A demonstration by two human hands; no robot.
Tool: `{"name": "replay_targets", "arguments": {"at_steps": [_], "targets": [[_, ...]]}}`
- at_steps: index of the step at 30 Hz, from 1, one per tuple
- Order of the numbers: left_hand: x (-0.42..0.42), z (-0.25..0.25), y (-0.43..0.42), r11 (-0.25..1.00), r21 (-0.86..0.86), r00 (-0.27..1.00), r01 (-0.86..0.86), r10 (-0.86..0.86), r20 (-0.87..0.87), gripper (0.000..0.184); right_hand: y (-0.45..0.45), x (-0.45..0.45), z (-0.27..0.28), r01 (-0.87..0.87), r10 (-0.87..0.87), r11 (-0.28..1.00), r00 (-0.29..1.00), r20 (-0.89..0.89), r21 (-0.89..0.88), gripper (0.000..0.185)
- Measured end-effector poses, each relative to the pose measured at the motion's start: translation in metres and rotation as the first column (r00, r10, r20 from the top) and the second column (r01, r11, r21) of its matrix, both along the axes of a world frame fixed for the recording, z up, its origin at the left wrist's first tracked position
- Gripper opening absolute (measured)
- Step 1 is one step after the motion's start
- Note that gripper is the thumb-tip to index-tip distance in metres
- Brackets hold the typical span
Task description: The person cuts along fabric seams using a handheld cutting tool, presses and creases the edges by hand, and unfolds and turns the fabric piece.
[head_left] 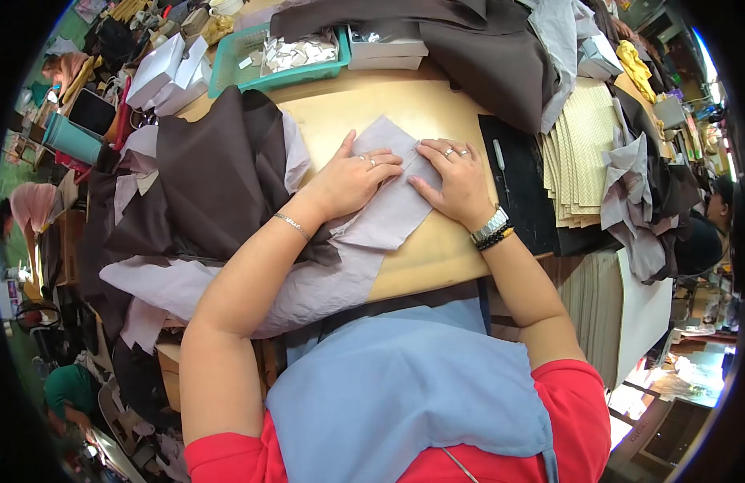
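Observation:
A light grey-lilac cloth piece lies on the tan work board in front of me. My left hand rests on its left part, fingers spread and pointing right, with rings on it. My right hand presses on the upper right of the same cloth, fingers bent and the thumb apart. Between my two hands runs a seam or fold in the cloth. Dark brown fabric is heaped left of my left hand, with more pale cloth under my left forearm.
A green basket of small white pieces stands at the back. Dark fabric drapes beside it. On the right are a black mat with a white-handled tool and patterned cream sheets. Other people sit at both sides.

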State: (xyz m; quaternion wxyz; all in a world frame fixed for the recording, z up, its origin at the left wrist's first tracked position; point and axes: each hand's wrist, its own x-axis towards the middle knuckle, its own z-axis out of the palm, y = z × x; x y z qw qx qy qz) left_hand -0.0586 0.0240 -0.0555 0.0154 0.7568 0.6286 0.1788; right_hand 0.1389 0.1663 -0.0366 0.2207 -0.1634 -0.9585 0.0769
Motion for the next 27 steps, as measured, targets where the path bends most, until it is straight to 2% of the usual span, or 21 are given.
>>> {"name": "replay_targets", "arguments": {"at_steps": [15,21,27], "targets": [[0.0003,0.0029,-0.0008,1.0,-0.015,0.998,-0.024,0.025,0.06,0.038,0.0015,-0.0047,-0.0005,-0.016,0.015,1.0,0.998,0.053,0.015,0.057],[0.0006,0.0031,-0.0017,0.999,-0.026,0.997,-0.041,0.042,0.057,0.042,0.0022,-0.0034,0.0007,-0.053,0.038,0.989,0.993,-0.112,-0.141,0.055],[-0.0001,0.0038,-0.0011,0.999,-0.025,0.998,-0.036,0.037,0.041,0.042,0.0013,-0.0025,-0.0027,-0.017,0.011,0.996,0.998,-0.069,-0.086,0.049]]}}
